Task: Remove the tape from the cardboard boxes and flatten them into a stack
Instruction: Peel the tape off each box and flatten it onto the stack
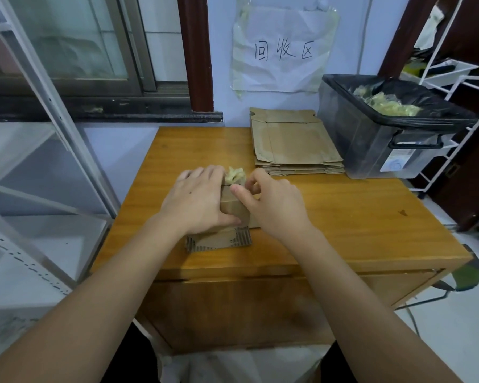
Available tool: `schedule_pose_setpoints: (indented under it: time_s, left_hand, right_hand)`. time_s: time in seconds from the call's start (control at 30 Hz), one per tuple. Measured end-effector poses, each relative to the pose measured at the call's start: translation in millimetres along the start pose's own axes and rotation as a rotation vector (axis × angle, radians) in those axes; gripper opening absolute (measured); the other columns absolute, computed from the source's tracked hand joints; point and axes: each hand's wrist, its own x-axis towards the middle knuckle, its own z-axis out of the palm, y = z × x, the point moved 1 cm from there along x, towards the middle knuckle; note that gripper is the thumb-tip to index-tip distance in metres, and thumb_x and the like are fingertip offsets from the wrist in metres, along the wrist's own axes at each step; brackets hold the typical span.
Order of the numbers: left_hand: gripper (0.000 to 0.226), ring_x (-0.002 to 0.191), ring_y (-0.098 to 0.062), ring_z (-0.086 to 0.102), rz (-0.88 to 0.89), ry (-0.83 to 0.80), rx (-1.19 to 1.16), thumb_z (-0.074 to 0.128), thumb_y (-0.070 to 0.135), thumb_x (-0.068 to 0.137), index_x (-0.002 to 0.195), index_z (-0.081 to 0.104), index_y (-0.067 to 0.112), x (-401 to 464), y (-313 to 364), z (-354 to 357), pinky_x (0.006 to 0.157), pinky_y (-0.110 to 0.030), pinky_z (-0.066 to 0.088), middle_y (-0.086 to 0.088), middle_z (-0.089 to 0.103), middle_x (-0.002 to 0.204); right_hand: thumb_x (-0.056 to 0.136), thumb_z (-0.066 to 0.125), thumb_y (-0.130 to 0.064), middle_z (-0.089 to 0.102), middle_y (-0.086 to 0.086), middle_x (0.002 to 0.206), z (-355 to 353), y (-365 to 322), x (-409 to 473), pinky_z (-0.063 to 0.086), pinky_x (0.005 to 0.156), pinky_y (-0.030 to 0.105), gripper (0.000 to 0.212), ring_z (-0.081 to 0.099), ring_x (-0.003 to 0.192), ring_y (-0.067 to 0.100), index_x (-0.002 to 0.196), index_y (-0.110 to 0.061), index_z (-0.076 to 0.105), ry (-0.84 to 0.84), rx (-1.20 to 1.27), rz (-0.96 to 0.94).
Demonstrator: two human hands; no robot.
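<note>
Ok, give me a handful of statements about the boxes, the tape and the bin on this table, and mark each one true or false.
1. Both hands are on the small cardboard box. True.
2. The flattened cardboard stack lies left of the hands. False: it lies at the back right, beside the black-lined bin.
3. The bin holds crumpled tape. True.
4. A wad of tape sits at the box's far end, by the left hand. True.
5. The right hand lies flat and open on the wooden table. False: its fingers are curled at the box's top.
</note>
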Motion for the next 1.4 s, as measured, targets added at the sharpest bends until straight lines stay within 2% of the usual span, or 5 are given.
schedule_pose_setpoints:
  time_s: [0.43, 0.77, 0.97, 1.17, 1.4]
  left_hand:
    - [0.102, 0.128, -0.016, 0.047, 0.038, 0.006, -0.054, 0.068, 0.088, 0.066, 0.142, 0.04, 0.026, 1.4, -5.0, -0.4, 0.114, -0.04, 0.031, 0.01, 0.051, 0.138]
    - [0.106, 0.132, -0.019, 0.046, 0.018, -0.001, -0.092, 0.075, 0.084, 0.064, 0.142, 0.041, 0.021, 0.5, -3.7, -3.2, 0.116, -0.042, 0.03, 0.005, 0.051, 0.141]
    - [0.107, 0.133, -0.019, 0.046, 0.023, 0.002, -0.077, 0.073, 0.085, 0.063, 0.142, 0.04, 0.021, 1.2, -1.5, -2.4, 0.118, -0.041, 0.027, 0.005, 0.051, 0.141]
    - [0.107, 0.136, -0.018, 0.044, 0.023, 0.01, -0.059, 0.072, 0.085, 0.065, 0.144, 0.039, 0.022, 1.8, -1.3, -0.6, 0.119, -0.041, 0.026, 0.006, 0.05, 0.145]
    - [0.107, 0.136, -0.019, 0.045, 0.025, 0.017, -0.04, 0.073, 0.085, 0.065, 0.143, 0.039, 0.021, 2.3, -1.9, 1.2, 0.118, -0.041, 0.027, 0.005, 0.05, 0.145]
  right_hand:
    - [0.107, 0.042, -0.029, 0.059, 0.007, 0.071, -17.0, 6.0, 11.5, 0.053, 0.059, 0.051, 0.017, 0.057, 0.064, 0.026, 0.095, -0.018, 0.043, -0.149, 0.042, -0.122]
    - [0.093, 0.059, -0.06, 0.067, -0.016, 0.113, -7.0, 23.1, -6.2, 0.055, 0.085, 0.028, 0.042, 0.062, 0.103, 0.002, 0.124, -0.031, 0.058, -0.138, 0.399, -0.014]
    - [0.071, 0.09, -0.043, 0.063, -0.014, 0.115, 7.8, 16.1, -9.5, 0.048, 0.081, 0.017, 0.056, 0.056, 0.102, 0.0, 0.114, -0.028, 0.058, -0.086, 0.427, 0.066]
    - [0.088, 0.078, -0.036, 0.071, 0.0, 0.119, 15.4, 25.4, -12.0, 0.058, 0.09, 0.039, 0.044, 0.067, 0.109, 0.018, 0.124, -0.019, 0.062, -0.095, 0.336, -0.021]
    - [0.097, 0.068, -0.025, 0.063, 0.001, 0.138, 10.1, 36.3, -13.8, 0.051, 0.105, 0.026, 0.045, 0.06, 0.124, 0.007, 0.141, -0.018, 0.056, -0.156, 0.416, -0.099]
